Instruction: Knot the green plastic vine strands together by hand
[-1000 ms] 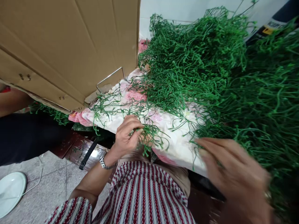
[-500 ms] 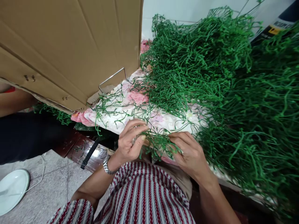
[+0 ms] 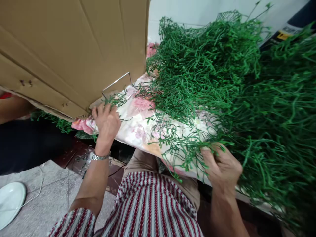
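My right hand (image 3: 223,166) is closed around one end of a bunch of thin green forked stems (image 3: 185,148), which look like plastic foliage. The bunch spreads leftward from my fist, over the front edge of a flowered cloth (image 3: 138,131). At the left, beside the foot of the cardboard, my left hand (image 3: 108,123) reaches over a small loose heap of green stems (image 3: 118,99). Its fingers are spread and touch or hover just above the heap; their tips are partly hidden.
A tall cardboard sheet (image 3: 74,49) stands at the left, with a bent metal wire (image 3: 116,81) at its base. Large green foliage piles (image 3: 204,65) cover the back and right. Another person's arm (image 3: 14,108) shows behind the cardboard. A white round object (image 3: 11,204) is on the floor.
My left hand has left the bunch in front of me and moved left to the small heap by the cardboard. My right hand has moved right, carrying the bunch.
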